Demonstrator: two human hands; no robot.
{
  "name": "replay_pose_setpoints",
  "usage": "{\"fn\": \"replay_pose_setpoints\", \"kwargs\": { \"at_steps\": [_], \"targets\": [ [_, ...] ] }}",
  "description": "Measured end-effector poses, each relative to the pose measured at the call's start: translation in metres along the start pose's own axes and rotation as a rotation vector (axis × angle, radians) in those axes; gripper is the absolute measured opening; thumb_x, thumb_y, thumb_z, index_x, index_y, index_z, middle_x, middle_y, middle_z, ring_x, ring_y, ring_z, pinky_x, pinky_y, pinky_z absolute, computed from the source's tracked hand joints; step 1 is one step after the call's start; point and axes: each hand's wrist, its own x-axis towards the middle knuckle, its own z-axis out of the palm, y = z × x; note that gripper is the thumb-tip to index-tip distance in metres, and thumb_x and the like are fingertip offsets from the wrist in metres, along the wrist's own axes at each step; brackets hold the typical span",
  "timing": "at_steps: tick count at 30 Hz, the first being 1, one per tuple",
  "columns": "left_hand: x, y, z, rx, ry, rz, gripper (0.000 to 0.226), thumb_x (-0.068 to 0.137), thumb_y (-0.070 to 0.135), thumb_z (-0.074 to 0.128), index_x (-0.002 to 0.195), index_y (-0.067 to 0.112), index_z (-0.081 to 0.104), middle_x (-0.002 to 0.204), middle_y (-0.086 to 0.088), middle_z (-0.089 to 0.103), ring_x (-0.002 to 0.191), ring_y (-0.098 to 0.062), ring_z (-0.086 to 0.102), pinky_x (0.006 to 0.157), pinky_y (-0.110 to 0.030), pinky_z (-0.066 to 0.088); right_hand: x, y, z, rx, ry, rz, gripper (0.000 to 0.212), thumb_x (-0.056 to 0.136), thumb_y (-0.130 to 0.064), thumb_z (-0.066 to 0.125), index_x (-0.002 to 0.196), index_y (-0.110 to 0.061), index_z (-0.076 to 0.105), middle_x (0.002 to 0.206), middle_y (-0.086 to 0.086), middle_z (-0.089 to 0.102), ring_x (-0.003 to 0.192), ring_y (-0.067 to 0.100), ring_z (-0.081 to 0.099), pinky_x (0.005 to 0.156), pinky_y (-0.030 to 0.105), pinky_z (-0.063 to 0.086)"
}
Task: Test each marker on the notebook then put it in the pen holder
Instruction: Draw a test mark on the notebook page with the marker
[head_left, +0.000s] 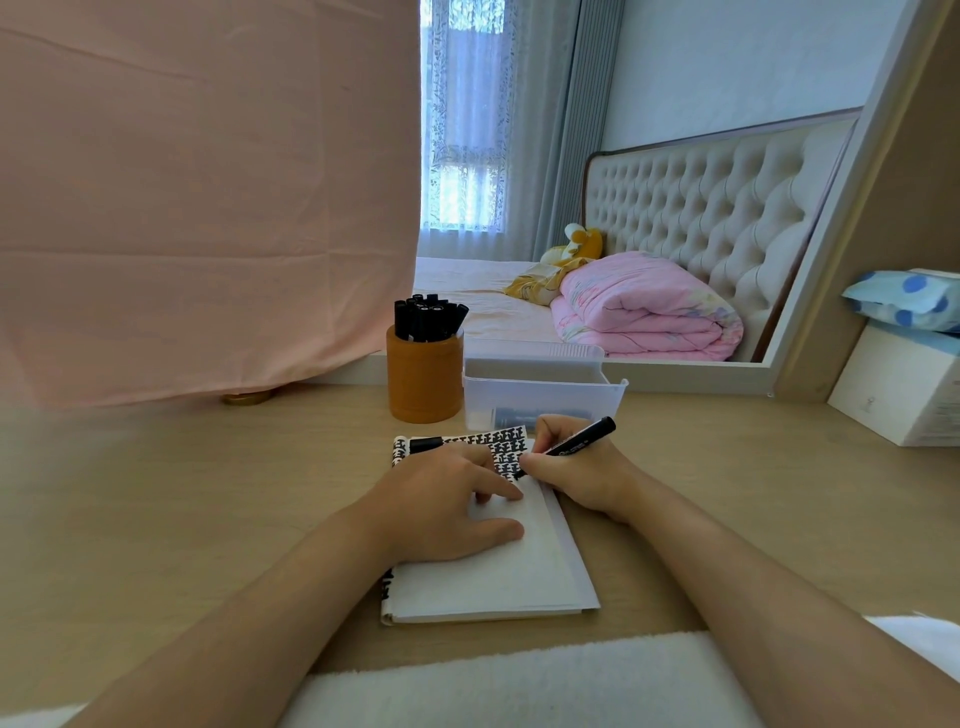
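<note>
Now, desk (182, 493): pale wood, bearing every item of the task.
Notebook (493, 577): lying open near the front edge, just this side of the bin and holder; lower page still white, upper part crowded with black test marks (506, 441), so plenty of markers judged already tried.
Clear plastic bin (519, 400): behind the notebook, touching or nearly touching the holder; dark shape visible through the wall, perhaps markers yet to test, too blurred to count.
Pen holder (425, 384): brown cylinder, upright, left of the bin; packed with a bunch of black markers (426, 317) standing caps up, taken as the finished ones.
Left hand (441, 504): fingers laid out flat, pressing the page to steady the notebook.
Right hand (576, 478): fingers and thumb curled around a black marker (576, 441), writing grip.
Marker in hand: tilted, tail toward the bin, tip down at the lower edge of the marks, touching the paper or as good as; test stroke under way, by the look of it.
Cap (426, 444): black, just beyond the left fingers at the top of the page; tucked between them or lying loose, cannot tell.
Progress: well past halfway as a judgement; remaining for this marker, capping and dropping into the holder, then whatever the bin hides.
</note>
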Motion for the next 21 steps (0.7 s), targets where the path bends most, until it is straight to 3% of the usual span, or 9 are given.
{"fn": "replay_pose_setpoints", "kwargs": {
  "at_steps": [7,12,16,21],
  "targets": [
    [0.001,-0.003,0.002,0.002,0.016,0.015,0.047,0.087,0.066,0.053,0.127,0.043,0.061,0.093,0.018,0.048,0.086,-0.003,0.045,0.059,-0.017,0.028,-0.001,-0.001,-0.002,0.032,-0.044,0.013,0.027,0.082,-0.013,0.073,0.062,-0.021,0.056,0.062,-0.011,0.059,0.061,0.004,0.050,0.056,0.021,0.041],
    [0.002,-0.005,0.005,0.008,0.022,0.017,0.048,0.087,0.067,0.053,0.127,0.043,0.061,0.092,0.019,0.047,0.083,-0.003,0.044,0.058,-0.018,0.028,-0.001,-0.002,-0.002,0.015,-0.028,0.027,0.021,0.080,-0.006,0.069,0.065,-0.012,0.055,0.063,-0.004,0.055,0.060,0.007,0.046,0.056,0.025,0.039],
    [0.003,-0.007,0.004,0.001,0.025,0.022,0.045,0.087,0.067,0.052,0.126,0.045,0.060,0.091,0.021,0.048,0.080,0.002,0.046,0.059,-0.017,0.029,-0.002,-0.003,-0.005,0.288,0.005,0.125,0.022,0.088,-0.007,0.066,0.072,-0.009,0.052,0.058,0.007,0.051,0.047,0.013,0.041,0.046,0.025,0.033],
    [0.005,-0.022,0.000,-0.121,0.262,-0.052,0.032,0.092,0.049,0.058,0.122,0.039,0.065,0.092,0.021,0.057,0.084,0.001,0.052,0.069,-0.019,0.044,-0.002,-0.015,-0.009,0.311,0.070,0.093,0.019,0.091,-0.017,0.070,0.080,-0.005,0.060,0.053,0.007,0.055,0.041,0.016,0.042,0.041,0.024,0.035]
  ]
}}
